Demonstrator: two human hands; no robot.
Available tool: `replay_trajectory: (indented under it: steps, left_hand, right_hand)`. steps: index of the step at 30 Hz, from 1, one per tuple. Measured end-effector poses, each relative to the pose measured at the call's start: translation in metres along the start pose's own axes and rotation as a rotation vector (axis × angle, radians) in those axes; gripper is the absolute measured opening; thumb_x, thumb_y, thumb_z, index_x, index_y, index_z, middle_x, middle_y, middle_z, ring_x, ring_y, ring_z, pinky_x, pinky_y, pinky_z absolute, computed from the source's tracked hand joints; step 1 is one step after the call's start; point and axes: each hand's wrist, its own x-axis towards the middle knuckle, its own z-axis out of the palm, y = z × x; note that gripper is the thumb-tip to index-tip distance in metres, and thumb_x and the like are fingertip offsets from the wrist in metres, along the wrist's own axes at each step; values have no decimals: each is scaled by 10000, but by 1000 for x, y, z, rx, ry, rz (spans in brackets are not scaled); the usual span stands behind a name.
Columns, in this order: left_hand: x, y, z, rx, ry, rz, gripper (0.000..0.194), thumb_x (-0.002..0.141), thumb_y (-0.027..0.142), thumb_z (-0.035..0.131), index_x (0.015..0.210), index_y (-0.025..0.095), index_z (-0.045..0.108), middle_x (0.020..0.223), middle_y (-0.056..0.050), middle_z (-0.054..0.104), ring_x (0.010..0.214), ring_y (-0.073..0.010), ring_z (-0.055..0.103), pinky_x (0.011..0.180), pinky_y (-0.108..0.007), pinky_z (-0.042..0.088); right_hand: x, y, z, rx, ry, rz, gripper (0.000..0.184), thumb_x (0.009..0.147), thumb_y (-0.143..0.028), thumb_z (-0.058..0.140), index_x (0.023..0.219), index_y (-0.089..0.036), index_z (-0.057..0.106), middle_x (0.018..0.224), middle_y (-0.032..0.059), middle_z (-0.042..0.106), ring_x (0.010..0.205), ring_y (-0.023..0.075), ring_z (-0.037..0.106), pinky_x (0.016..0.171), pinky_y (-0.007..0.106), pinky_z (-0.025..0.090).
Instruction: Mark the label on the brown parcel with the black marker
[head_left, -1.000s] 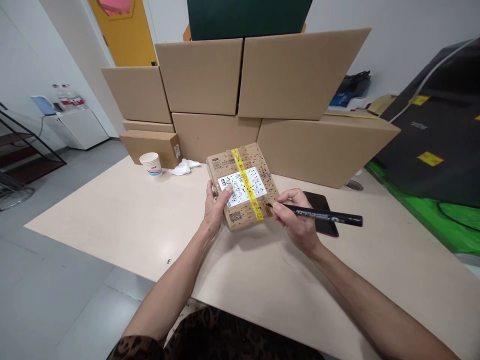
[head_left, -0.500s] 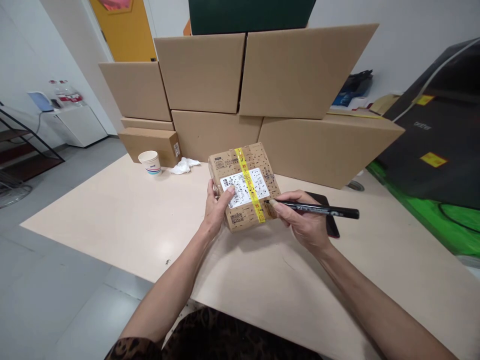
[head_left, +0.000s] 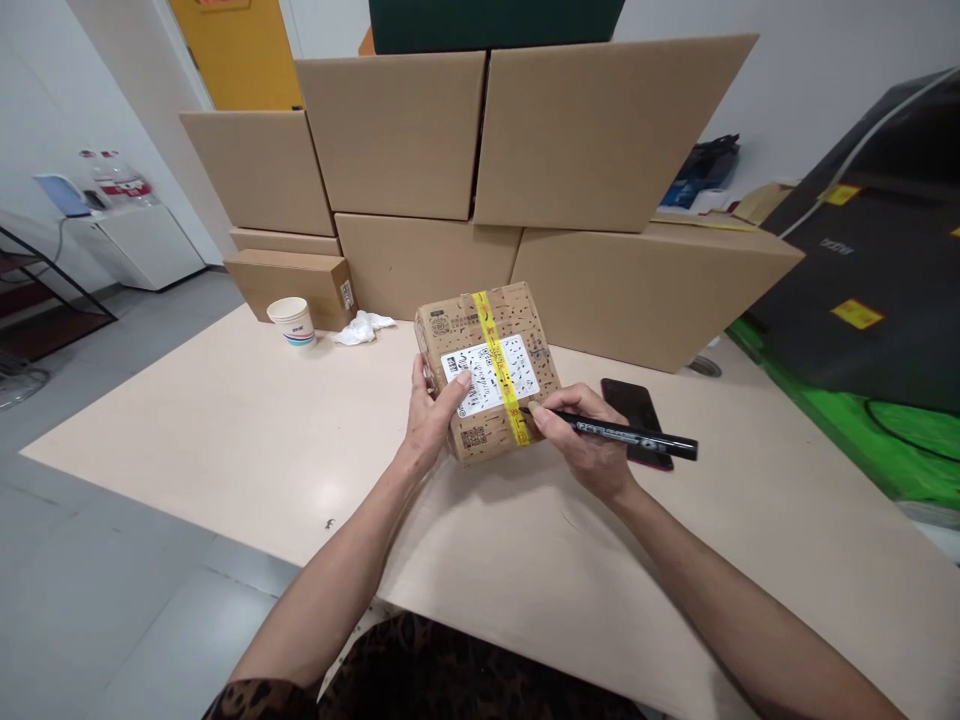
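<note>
A small cardboard parcel (head_left: 469, 425) with a white label (head_left: 529, 372) and a yellow tape strip is tilted up toward me above the table. My left hand (head_left: 433, 415) grips its left edge, thumb on the label and fingers behind. Black marks are scattered over the label and the cardboard. My right hand (head_left: 589, 440) is closed around a black marker pen (head_left: 637, 437). The pen's tip meets the parcel's face just right of the yellow tape, low down; contact is hard to confirm. The parcel's underside is hidden.
On the table (head_left: 225, 420) stand a paper cup (head_left: 292, 322) and a crumpled tissue (head_left: 364, 327). A phone (head_left: 637, 410) lies just beyond my right hand. Stacked cardboard boxes (head_left: 600, 140) form a wall at the back. A black case (head_left: 847, 260) stands at right.
My right hand and the pen have shifted slightly left and down, uncovering more of the phone. The parcel stays in my left hand, nearly unmoved. The whole view has shifted a little.
</note>
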Motion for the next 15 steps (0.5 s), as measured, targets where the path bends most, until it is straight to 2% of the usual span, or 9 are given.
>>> replay_trajectory:
  steps: [4,9,15]
  left_hand:
    - [1,0,1,47,-15,30,831,779,500,905,1480,275,519,1385,-138,710,1346,-369,642,1174,-569,503]
    - [2,-1,0,114,14,35,867,763,492,919,1498,270,518,1399,-154,691,1366,-391,619,1195,-601,475]
    - [-1,2,3,61,36,32,866,713,403,953,1474,288,557,1396,-139,687,1434,-400,560,1225,-601,453]
  right_hand:
    - [-2,2,3,-42,1,10,214,835,-321,723,683,-251,590,541,-59,575,472,116,484,463,251,411]
    - [-3,5,4,-64,-39,-14,182,848,-302,718,707,-245,618,589,-43,654,489,117,550,478,247,448]
    - [-6,8,2,-15,-14,24,188,841,-332,751,711,-240,650,607,-35,661,510,124,562,489,252,469]
